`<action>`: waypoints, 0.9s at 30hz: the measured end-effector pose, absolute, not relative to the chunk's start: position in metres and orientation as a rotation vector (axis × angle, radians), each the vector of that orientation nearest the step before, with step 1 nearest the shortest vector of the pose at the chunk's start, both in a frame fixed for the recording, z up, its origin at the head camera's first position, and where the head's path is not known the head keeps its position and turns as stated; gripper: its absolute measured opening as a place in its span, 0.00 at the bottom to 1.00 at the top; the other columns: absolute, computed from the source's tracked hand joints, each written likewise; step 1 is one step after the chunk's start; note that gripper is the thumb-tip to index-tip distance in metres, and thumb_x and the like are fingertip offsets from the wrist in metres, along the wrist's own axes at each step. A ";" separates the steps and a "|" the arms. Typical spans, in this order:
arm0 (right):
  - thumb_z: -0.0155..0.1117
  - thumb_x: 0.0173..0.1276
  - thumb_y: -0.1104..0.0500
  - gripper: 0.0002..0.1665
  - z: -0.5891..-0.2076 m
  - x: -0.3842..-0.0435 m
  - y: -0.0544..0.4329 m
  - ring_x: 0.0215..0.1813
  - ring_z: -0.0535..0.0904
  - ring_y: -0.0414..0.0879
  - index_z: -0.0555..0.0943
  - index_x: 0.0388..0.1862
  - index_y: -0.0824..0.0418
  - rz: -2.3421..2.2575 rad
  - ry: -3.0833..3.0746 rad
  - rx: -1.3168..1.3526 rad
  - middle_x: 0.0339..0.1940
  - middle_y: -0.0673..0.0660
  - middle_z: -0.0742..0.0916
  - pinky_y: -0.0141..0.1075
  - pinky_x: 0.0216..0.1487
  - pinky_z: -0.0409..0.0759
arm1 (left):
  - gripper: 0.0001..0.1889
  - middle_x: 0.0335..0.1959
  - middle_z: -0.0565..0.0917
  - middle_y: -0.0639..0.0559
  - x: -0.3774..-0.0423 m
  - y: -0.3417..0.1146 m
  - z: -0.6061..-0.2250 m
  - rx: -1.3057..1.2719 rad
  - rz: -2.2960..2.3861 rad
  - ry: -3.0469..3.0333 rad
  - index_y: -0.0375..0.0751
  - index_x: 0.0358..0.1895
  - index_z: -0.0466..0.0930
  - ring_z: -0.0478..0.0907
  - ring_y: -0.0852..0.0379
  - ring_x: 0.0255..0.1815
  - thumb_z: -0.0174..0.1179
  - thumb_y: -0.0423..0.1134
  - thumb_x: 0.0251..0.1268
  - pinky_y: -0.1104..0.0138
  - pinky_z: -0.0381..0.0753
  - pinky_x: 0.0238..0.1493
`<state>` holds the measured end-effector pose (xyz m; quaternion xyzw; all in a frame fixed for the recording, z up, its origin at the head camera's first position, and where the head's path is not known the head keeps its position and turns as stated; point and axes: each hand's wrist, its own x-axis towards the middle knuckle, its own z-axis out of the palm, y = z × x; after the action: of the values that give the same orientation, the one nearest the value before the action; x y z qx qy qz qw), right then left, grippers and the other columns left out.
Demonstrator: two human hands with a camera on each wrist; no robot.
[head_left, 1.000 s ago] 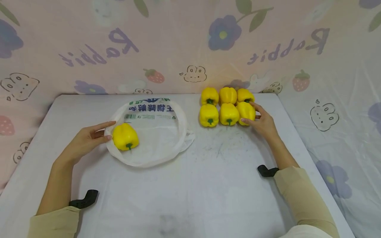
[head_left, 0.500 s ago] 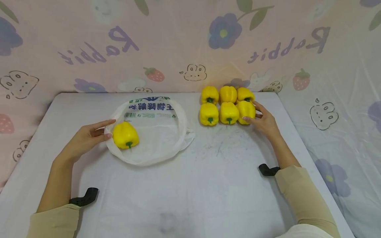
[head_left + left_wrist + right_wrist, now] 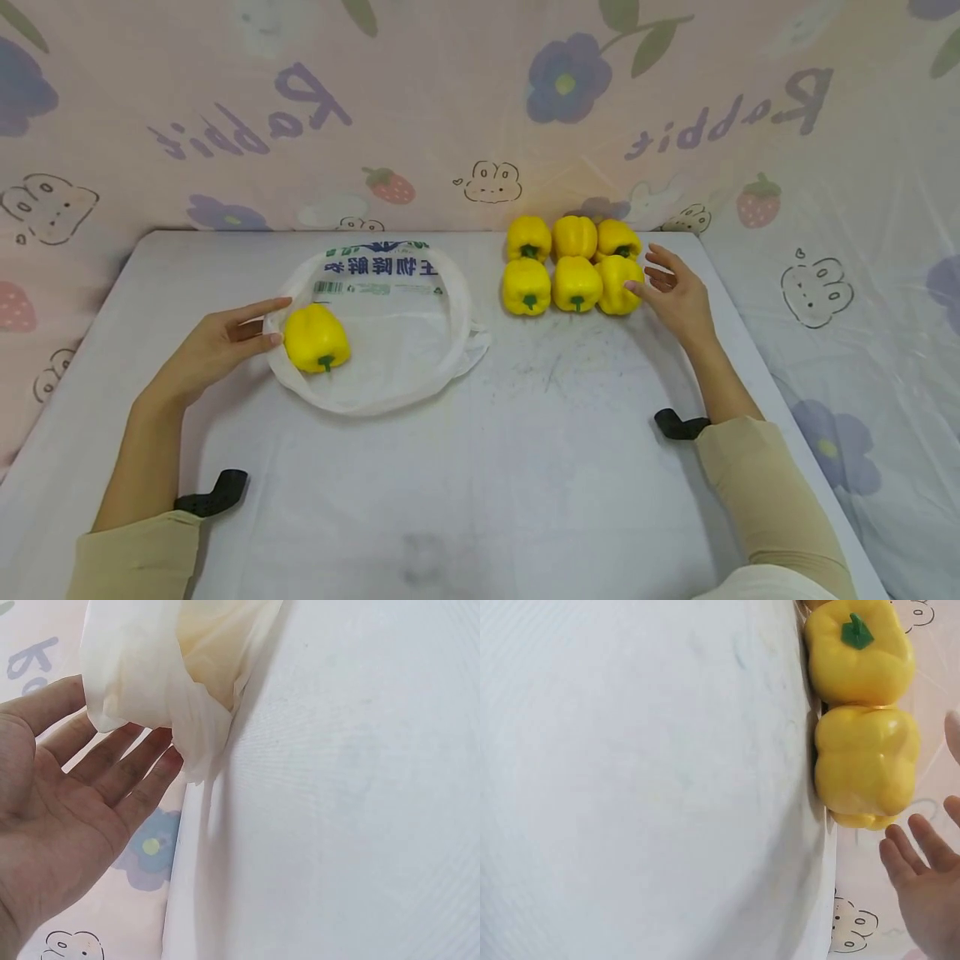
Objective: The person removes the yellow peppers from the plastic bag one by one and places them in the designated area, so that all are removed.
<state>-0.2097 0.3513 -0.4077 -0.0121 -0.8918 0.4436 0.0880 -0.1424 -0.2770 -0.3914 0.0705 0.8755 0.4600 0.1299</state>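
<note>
Near the left, a yellow bell pepper (image 3: 317,337) sits inside the mouth of a white plastic bag (image 3: 375,408). My left hand (image 3: 217,346) touches the bag's left rim, thumb and fingers spread apart. In the left wrist view the bag's film (image 3: 139,667) hides some fingertips (image 3: 169,739), while the other fingers lie fairly straight. At the right end of two rows of yellow peppers, my right hand (image 3: 678,300) is held beside the front right pepper (image 3: 618,285). Its thumb tip overlaps that pepper's edge; the fingers are spread and hold nothing.
Several yellow bell peppers (image 3: 576,283) stand side by side near the back edge of the white table (image 3: 480,483). A patterned cloth (image 3: 420,100) hangs right behind them. Black wrist mounts (image 3: 678,425) stick out from both sleeves.
My right hand has drawn slightly right, its fingers moving away from the front right pepper. The left hand, the bag and the pepper inside it stay in place.
</note>
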 end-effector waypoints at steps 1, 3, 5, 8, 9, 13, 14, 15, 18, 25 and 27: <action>0.72 0.64 0.48 0.44 -0.408 -0.210 0.351 0.68 0.73 0.57 0.65 0.77 0.49 1.319 -2.634 -0.026 0.71 0.60 0.74 0.45 0.67 0.71 | 0.31 0.73 0.64 0.34 -0.143 -0.277 -0.391 0.205 1.335 2.544 0.47 0.74 0.66 0.71 0.68 0.52 0.61 0.48 0.71 0.32 0.63 0.61; 0.72 0.64 0.51 0.42 -0.407 -0.211 0.350 0.68 0.73 0.56 0.67 0.76 0.50 1.332 -2.597 -0.010 0.71 0.60 0.75 0.42 0.67 0.71 | 0.31 0.73 0.64 0.35 -0.143 -0.277 -0.390 0.205 1.329 2.542 0.48 0.75 0.66 0.71 0.65 0.54 0.61 0.48 0.71 0.33 0.64 0.61; 0.73 0.64 0.55 0.41 -0.405 -0.212 0.348 0.68 0.72 0.56 0.68 0.75 0.53 1.364 -2.562 0.019 0.71 0.60 0.74 0.41 0.68 0.70 | 0.31 0.74 0.64 0.36 -0.143 -0.277 -0.390 0.209 1.300 2.560 0.49 0.75 0.65 0.71 0.62 0.56 0.61 0.49 0.71 0.36 0.66 0.62; 0.73 0.63 0.59 0.41 -0.403 -0.213 0.343 0.69 0.71 0.57 0.68 0.74 0.58 1.423 -2.514 0.081 0.71 0.61 0.74 0.41 0.69 0.69 | 0.31 0.75 0.64 0.38 -0.143 -0.277 -0.389 0.220 1.275 2.580 0.51 0.75 0.65 0.71 0.52 0.61 0.61 0.48 0.71 0.44 0.70 0.64; 0.73 0.63 0.60 0.40 -0.401 -0.213 0.341 0.69 0.71 0.57 0.69 0.73 0.60 1.437 -2.502 0.104 0.70 0.62 0.74 0.41 0.69 0.69 | 0.31 0.75 0.63 0.39 -0.143 -0.277 -0.389 0.223 1.269 2.585 0.52 0.75 0.65 0.71 0.50 0.62 0.61 0.48 0.71 0.45 0.71 0.63; 0.73 0.62 0.64 0.40 -0.395 -0.211 0.332 0.69 0.70 0.59 0.69 0.72 0.64 1.479 -2.457 0.199 0.70 0.63 0.74 0.41 0.70 0.68 | 0.31 0.76 0.61 0.39 -0.143 -0.276 -0.388 0.225 1.302 2.566 0.53 0.75 0.65 0.68 0.42 0.66 0.61 0.48 0.71 0.39 0.67 0.64; 0.73 0.62 0.65 0.39 -0.393 -0.211 0.330 0.69 0.70 0.59 0.69 0.72 0.65 1.485 -2.447 0.224 0.70 0.63 0.74 0.41 0.70 0.68 | 0.31 0.76 0.61 0.39 -0.143 -0.276 -0.387 0.227 1.301 2.569 0.53 0.75 0.65 0.68 0.43 0.66 0.61 0.48 0.71 0.39 0.67 0.64; 0.73 0.62 0.65 0.39 -0.391 -0.210 0.328 0.69 0.70 0.59 0.69 0.71 0.65 1.488 -2.440 0.246 0.70 0.63 0.74 0.41 0.70 0.68 | 0.31 0.76 0.61 0.39 -0.143 -0.276 -0.387 0.227 1.295 2.573 0.53 0.75 0.65 0.69 0.46 0.65 0.60 0.48 0.72 0.44 0.69 0.65; 0.73 0.62 0.67 0.39 -0.386 -0.210 0.320 0.70 0.70 0.57 0.70 0.71 0.64 1.489 -2.437 0.298 0.70 0.61 0.75 0.41 0.71 0.67 | 0.31 0.76 0.62 0.38 -0.143 -0.276 -0.387 0.232 1.289 2.581 0.52 0.75 0.65 0.71 0.57 0.61 0.60 0.48 0.72 0.65 0.74 0.61; 0.71 0.63 0.68 0.36 -0.362 -0.199 0.288 0.68 0.70 0.62 0.69 0.69 0.70 1.479 -2.494 0.383 0.69 0.67 0.74 0.45 0.71 0.67 | 0.30 0.74 0.63 0.37 -0.140 -0.277 -0.389 0.257 1.328 2.578 0.51 0.74 0.66 0.71 0.71 0.55 0.60 0.47 0.72 0.84 0.70 0.48; 0.71 0.63 0.68 0.36 -0.357 -0.195 0.278 0.67 0.71 0.62 0.70 0.69 0.72 1.486 -2.497 0.438 0.68 0.68 0.74 0.47 0.70 0.67 | 0.30 0.75 0.63 0.37 -0.139 -0.276 -0.390 0.275 1.331 2.580 0.50 0.74 0.66 0.71 0.71 0.56 0.60 0.46 0.72 0.84 0.70 0.49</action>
<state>-0.1949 0.2775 -0.3566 0.1482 -0.8454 0.5030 0.1013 -0.1392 -0.2764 -0.3897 0.0937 0.8791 0.4535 0.1127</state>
